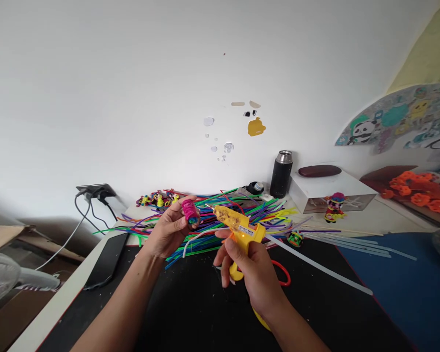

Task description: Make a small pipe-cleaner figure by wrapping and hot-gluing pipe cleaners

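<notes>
Between the thumb and fingers of my left hand (170, 230) is a small magenta fuzzy piece (189, 210) with some blue-green at its lower end. My right hand (254, 266) is wrapped round the handle of a yellow hot glue gun (236, 226). The gun's nozzle points left at the magenta piece, with a small gap between them. A long whitish glue stick (319, 266) sticks out of the gun's back end. Beyond both hands lies a heap of coloured pipe cleaners (220, 222). Red-handled scissors (284, 274) are partly hidden behind my right hand.
Several small fuzzy figures (157, 199) lie at the back left; another figure (335, 208) stands before a white box (337, 183). A black flask (281, 175) is by the wall. Loose glue sticks (359, 244) lie right, a phone (107, 259) left, near a fan (18, 278).
</notes>
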The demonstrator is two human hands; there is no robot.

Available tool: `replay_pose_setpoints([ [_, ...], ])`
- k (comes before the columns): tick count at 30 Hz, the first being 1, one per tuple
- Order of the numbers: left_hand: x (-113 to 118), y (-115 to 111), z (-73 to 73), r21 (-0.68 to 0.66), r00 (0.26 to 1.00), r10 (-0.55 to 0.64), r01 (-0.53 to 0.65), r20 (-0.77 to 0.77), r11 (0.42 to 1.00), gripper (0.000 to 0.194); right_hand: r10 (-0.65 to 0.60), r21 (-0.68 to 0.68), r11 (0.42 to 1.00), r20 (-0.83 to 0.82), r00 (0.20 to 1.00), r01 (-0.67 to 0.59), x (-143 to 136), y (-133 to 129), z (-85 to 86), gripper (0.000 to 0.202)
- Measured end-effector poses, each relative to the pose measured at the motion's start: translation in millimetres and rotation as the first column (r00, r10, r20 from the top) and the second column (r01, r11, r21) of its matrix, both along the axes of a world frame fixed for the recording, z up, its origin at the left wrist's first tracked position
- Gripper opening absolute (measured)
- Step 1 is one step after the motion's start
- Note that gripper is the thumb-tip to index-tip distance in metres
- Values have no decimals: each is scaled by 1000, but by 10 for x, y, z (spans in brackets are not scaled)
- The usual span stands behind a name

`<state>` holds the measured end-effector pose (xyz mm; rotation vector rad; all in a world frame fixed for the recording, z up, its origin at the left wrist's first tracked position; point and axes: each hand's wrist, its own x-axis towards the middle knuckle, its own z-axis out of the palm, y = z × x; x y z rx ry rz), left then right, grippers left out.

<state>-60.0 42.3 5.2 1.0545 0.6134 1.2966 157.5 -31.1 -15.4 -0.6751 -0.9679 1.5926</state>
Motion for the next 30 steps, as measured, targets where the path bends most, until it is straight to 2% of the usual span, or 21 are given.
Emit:
replay_pose_setpoints([
  [5,-39,6,27,11,1000,13,-13,5,1000,62,13,-1,1000,18,1000,-13,-9,2,-27,58],
  [12,-80,15,34,23,999,45,-44,-21,999,63,42,0,999,170,985,-43,-46,-57,-53,65],
  [21,-37,-34,98,32,993,50,-47,-102,998,56,-13,0,1000,285,959,13,-68,-89,-49,68],
  [30,-36,-32,79,40,991,38,-33,-132,999,56,-22,-3,1000,327,945,24,-93,-115,-26,67],
])
